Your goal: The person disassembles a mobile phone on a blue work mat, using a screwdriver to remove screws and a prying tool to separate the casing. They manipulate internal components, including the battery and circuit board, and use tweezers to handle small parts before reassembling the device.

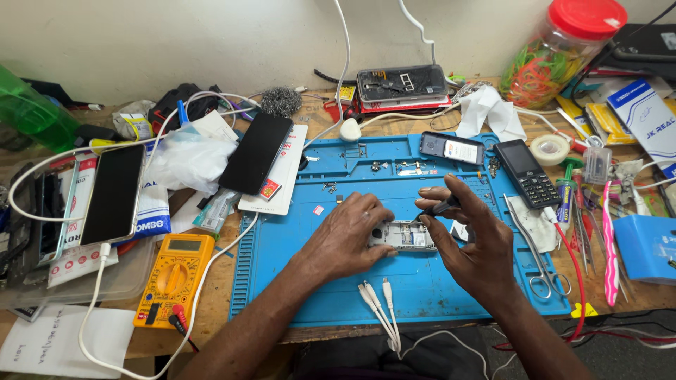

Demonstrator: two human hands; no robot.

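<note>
My left hand (348,236) lies flat on a blue repair mat (436,281), its fingers pinning down an opened small phone body (405,236) with its inner board showing. My right hand (472,239) holds a thin black tool (438,207) between thumb and fingers, tip pointing down at the phone body's right end. Small screws and metal parts (384,167) lie on the mat's far trays.
Around the mat lie a yellow multimeter (172,278), two dark smartphones (257,151) (113,193), a black keypad phone (527,172), scissors (539,271), tweezers, white charging cables (380,306), a tape roll (549,149) and a red-lidded jar (563,53).
</note>
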